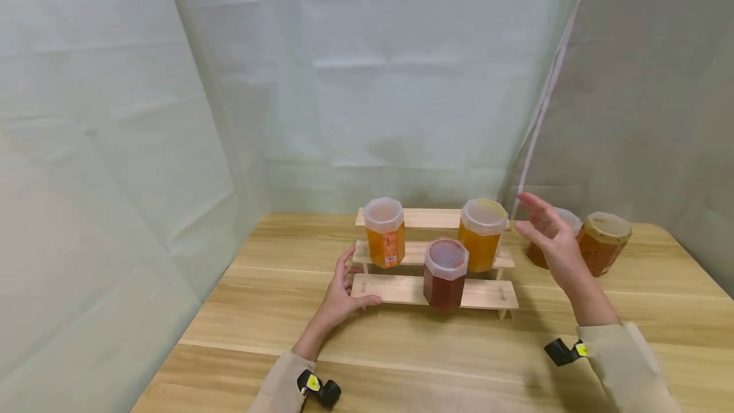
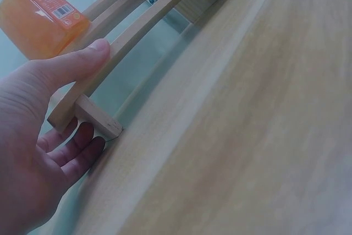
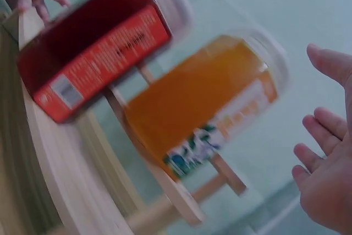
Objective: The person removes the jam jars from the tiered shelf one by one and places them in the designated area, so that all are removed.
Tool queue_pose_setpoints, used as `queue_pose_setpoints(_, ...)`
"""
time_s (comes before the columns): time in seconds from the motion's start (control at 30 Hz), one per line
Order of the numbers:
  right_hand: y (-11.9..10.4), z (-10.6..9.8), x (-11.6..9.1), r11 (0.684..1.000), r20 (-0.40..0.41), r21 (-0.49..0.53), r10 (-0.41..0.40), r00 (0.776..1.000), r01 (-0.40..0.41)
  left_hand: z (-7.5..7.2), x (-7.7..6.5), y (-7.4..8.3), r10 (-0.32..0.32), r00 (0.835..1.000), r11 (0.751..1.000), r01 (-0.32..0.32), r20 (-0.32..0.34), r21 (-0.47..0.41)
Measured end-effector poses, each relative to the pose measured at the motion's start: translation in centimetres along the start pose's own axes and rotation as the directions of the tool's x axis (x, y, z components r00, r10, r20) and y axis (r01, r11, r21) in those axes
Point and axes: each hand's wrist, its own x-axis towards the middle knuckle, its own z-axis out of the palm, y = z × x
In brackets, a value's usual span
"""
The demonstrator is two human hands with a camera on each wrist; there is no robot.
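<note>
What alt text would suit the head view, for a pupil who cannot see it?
A person's left hand grips a three-tier wooden rack holding one dark red jar and two amber jars. The right hand is raised, open and empty, near two more jars on the wooden table.

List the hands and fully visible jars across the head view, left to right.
Left hand → orange-labelled jar → dark red jar → amber jar → right hand → speckled brown jar.
</note>
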Motion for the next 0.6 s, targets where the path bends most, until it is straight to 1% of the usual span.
queue_pose_setpoints(0.07, -0.2, 0.7, 0.1, 1.0, 0.022, -0.024, 0.017, 1.0, -0.016, 0.1, 0.0, 0.1, -0.003, 1.0, 1.0, 0.003, -0.004, 0.002)
queue_pose_setpoints(0.13, -0.4, 1.3, 0.4, 1.0, 0.025, -0.006, 0.012, 1.0, -0.012, 0.1, 0.0, 0.1, -0.001, 1.0, 1.0, 0.001, -0.005, 0.008)
queue_pose_setpoints(0.2, -0.6, 1.9, 0.7, 1.0, 0.019, 0.031, 0.003, 1.0, -0.004, 0.1, 0.0, 0.2, 0.003, 1.0, 1.0, -0.003, -0.007, 0.015)
queue_pose_setpoints(0.27, -0.8, 2.3, 0.9, 0.997, 0.02, 0.072, 0.015, 1.0, -0.017, 0.1, 0.1, 0.2, 0.006, 1.0, 1.0, -0.006, -0.006, 0.019)
queue_pose_setpoints(0.33, -0.9, 2.7, 1.0, 0.995, 0.028, 0.081, 0.055, 0.998, -0.057, 0.1, 0.1, 0.2, 0.006, 1.0, 1.0, -0.006, -0.005, 0.02)
queue_pose_setpoints(0.4, -0.9, 3.0, 0.9, 0.991, 0.035, 0.069, 0.111, 0.993, -0.114, 0.2, 0.2, 0.2, 0.002, 1.0, 1.0, -0.002, -0.001, 0.015)
queue_pose_setpoints(0.5, -0.7, 3.3, 0.7, 0.982, 0.037, 0.02, 0.185, 0.982, -0.186, 0.2, 0.2, 0.1, -0.004, 1.0, 1.0, 0.004, -0.005, 0.015)
queue_pose_setpoints(0.6, -0.4, 3.6, 0.5, 0.975, 0.041, -0.028, 0.222, 0.974, -0.221, 0.1, 0.1, 0.0, -0.008, 1.0, 1.0, 0.008, -0.017, 0.027)
